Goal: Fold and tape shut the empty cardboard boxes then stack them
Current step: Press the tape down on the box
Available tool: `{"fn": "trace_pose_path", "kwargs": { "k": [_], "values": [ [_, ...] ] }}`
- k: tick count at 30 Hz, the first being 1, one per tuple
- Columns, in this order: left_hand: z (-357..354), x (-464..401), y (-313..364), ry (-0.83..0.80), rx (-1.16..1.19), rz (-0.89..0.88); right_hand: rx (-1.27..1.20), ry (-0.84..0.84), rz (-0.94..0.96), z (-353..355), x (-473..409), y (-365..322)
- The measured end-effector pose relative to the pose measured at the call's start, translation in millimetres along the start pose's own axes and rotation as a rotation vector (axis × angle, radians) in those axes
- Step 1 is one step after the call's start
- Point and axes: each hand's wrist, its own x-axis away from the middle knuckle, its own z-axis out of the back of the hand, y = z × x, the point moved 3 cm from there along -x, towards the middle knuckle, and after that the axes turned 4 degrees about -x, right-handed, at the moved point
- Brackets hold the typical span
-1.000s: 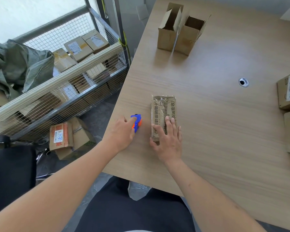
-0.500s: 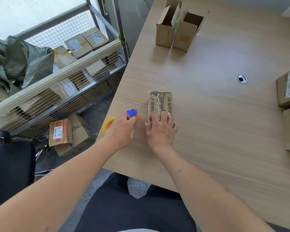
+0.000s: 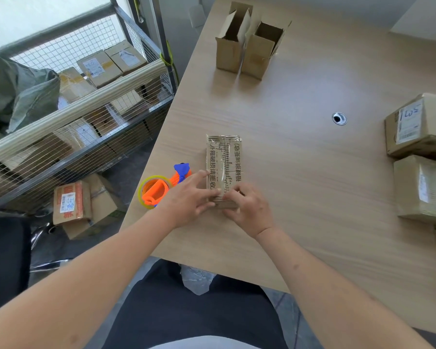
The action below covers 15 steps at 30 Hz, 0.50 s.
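A small taped cardboard box [image 3: 224,159] with printed tape along its top lies near the table's left edge. My left hand [image 3: 188,197] lies with straight fingers on the box's near left corner. My right hand [image 3: 247,210] has curled fingers on the box's near end, pressing the tape there. A tape dispenser [image 3: 159,188], orange and blue with a yellow roll, lies on the table just left of my left hand. Two open empty boxes [image 3: 247,44] stand upright at the far side of the table.
Two sealed boxes [image 3: 420,157] sit at the table's right edge, one with a label. A cable hole [image 3: 339,118] is in the wooden table [image 3: 300,185]. Left of the table stands a wire cage cart [image 3: 73,117] with parcels, more boxes on the floor.
My left hand let go of the tape dispenser, which now lies on the table, and moved onto the box. My right hand slid back to the box's near end and curled its fingers.
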Motion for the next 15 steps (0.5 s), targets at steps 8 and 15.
{"fn": "trace_pose_path", "kwargs": {
  "k": [8,15],
  "values": [
    [-17.1,-5.8,9.5,0.093,0.027,-0.011,-0.138,-0.11,-0.136,-0.6,-4.4,6.2],
    [-22.1,-4.7,7.2,0.14,0.091,-0.008,-0.142,-0.217,-0.339,24.3,-4.7,29.0]
  ]
}}
